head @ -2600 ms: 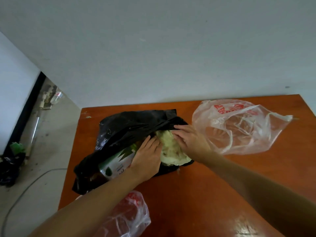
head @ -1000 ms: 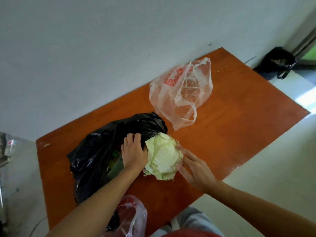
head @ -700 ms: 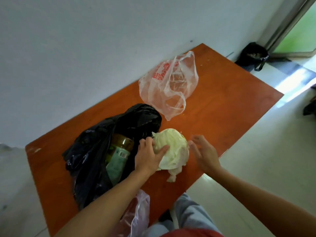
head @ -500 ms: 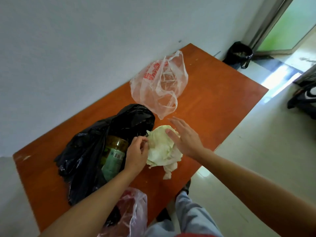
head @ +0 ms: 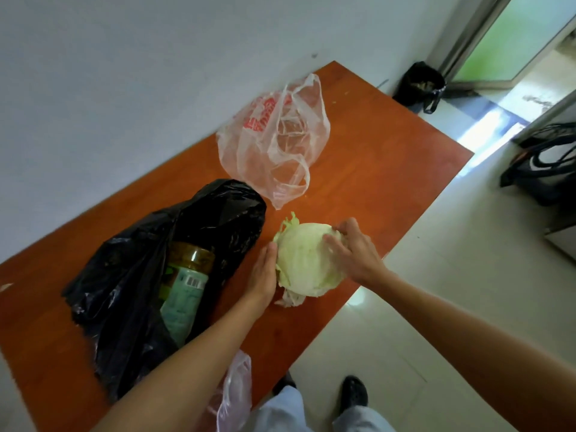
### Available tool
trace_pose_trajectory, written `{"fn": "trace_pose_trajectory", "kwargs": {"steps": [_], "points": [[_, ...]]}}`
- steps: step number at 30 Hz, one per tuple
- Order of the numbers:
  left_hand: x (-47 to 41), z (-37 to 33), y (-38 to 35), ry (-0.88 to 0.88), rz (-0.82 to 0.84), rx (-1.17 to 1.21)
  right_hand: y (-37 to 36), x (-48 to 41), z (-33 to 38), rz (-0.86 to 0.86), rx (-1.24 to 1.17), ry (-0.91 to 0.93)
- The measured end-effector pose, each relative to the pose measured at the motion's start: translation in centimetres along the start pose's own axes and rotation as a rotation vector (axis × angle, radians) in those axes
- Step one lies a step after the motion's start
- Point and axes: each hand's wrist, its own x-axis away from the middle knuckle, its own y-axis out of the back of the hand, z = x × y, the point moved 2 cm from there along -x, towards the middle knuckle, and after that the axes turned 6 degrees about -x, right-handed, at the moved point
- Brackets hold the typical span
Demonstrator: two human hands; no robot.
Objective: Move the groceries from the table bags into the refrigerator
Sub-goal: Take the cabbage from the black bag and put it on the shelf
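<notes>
Cabbage (head: 307,260) on the table (head: 374,169) beside the black bag (head: 140,260); left hand (head: 261,275) fingers straight against it, right hand (head: 355,251) fingers curled over it

A person at work, seen from a head-worn camera. The left forearm (head: 193,353) and right forearm (head: 452,325) are bare along all of their visible length, with no sleeve edge in the frame. The left hand (head: 261,275) and right hand (head: 355,254) are bare as well. At the bottom edge the person wears light trousers (head: 280,410) in a pale grey-blue cloth, loose in cut and softly creased down both legs. The right shoe (head: 353,391) is dark, black or close to it, with a rounded toe and a dull upper. The left shoe (head: 285,381), equally dark, shows only in part above the trouser leg.
</notes>
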Motion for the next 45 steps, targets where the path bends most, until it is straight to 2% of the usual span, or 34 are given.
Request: {"fn": "trace_pose_trajectory", "kwargs": {"steps": [3, 8, 12, 15, 18, 26, 30, 35, 45], "points": [[-0.2, -1.5, -2.7, -0.007, 0.006, 0.055, 0.2, 0.6, -2.0, 0.013, -0.065, -0.098], [0.7, -4.8, -5.9, -0.044, -0.063, -0.099, 1.1, 2.2, -4.8, -0.067, -0.137, -0.092], [3.5, -8.1, -10.4, -0.109, -0.098, -0.146, 5.4, 4.1, -6.4, -0.15, -0.14, -0.054], [5.5, -11.6, -16.0, -0.182, -0.102, -0.151, 12.0, 5.6, -8.3, -0.209, -0.095, 0.013], [7.1, -15.8, -23.1, -0.234, -0.033, -0.091, 20.0, 7.6, -10.7, -0.3, 0.004, 0.033], [11.0, -26.5, -43.6, -0.371, 0.256, -0.153, 41.0, 13.6, -20.5, -0.533, 0.164, -0.13], [12.4, -30.8, -53.4, -0.463, 0.355, -0.239, 49.0, 15.7, -25.2, -0.672, 0.052, -0.201], [13.4, -36.8, -66.4, -0.638, 0.45, -0.329, 58.9, 17.0, -31.7, -0.934, -0.078, -0.242], [14.3, -51.6, -92.4, -0.863, 0.754, -0.277, 82.8, 17.7, -42.6, -1.329, -0.114, -0.259]]}}
